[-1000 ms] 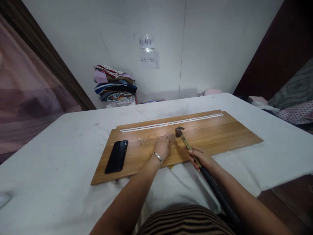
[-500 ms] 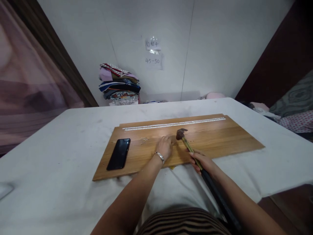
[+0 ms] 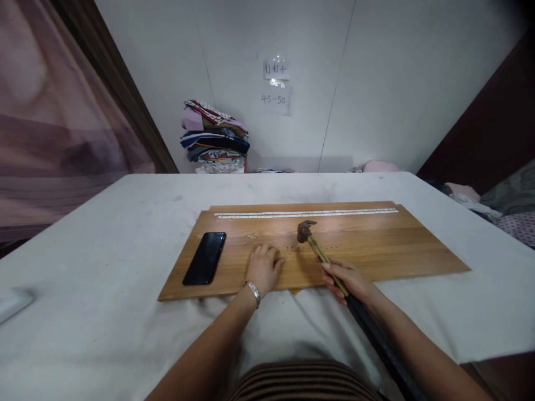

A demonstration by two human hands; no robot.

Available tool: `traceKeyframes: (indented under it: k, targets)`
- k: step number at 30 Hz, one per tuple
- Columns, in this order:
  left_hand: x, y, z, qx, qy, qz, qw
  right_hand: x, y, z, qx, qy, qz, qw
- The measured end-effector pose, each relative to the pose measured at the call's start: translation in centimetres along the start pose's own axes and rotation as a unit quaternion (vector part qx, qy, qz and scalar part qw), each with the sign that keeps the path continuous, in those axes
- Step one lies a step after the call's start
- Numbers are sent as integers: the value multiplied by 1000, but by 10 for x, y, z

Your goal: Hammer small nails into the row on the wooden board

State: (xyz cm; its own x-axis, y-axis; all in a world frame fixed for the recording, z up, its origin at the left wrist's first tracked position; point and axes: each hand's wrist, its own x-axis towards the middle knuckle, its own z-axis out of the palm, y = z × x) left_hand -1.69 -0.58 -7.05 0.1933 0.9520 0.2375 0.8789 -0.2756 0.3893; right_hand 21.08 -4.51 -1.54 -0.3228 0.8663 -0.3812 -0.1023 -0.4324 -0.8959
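Observation:
My right hand [image 3: 345,278] is wrapped round the handle of a claw hammer [image 3: 317,250], whose rusty head hovers above the wooden board [image 3: 401,245]. On the board lies my left hand [image 3: 264,267], palm down with its fingers loosely apart, a silver bracelet on the wrist. I see nothing held in it. Several loose nails [image 3: 249,236] lie just beyond its fingertips. A row of small dark marks [image 3: 330,247], nail heads or holes, I cannot tell which, runs across the board behind the hammer.
A black phone [image 3: 204,259] lies on the board's left part. Two white measuring strips [image 3: 307,214] run along its far edge. The board rests on a white-covered table [image 3: 104,234]. Folded clothes [image 3: 215,136] are stacked by the wall, which carries paper notes [image 3: 275,99].
My left hand has moved left and toward me, away from the hammer head, and its fingers have spread. The hammer stays in my right hand, nearly in place. The view has shifted slightly.

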Motion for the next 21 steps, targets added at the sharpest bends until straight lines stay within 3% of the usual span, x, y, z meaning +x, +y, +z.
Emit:
traceKeyframes:
  k: [7,13,17,21]
  targets:
    - [-1,4,-1,-50,-17,5,999,10,-14,-6,-24,-31,25,999]
    - [-1,0,2,-74,-17,-14,997,18,-2,-18,-27,-80,36,996]
    - [-4,2,5,-25,19,-17,999,19,9,-24,-41,-104,13,994]
    - [-10,9,7,40,5,-21,999,14,11,-28,-36,-118,13,992]
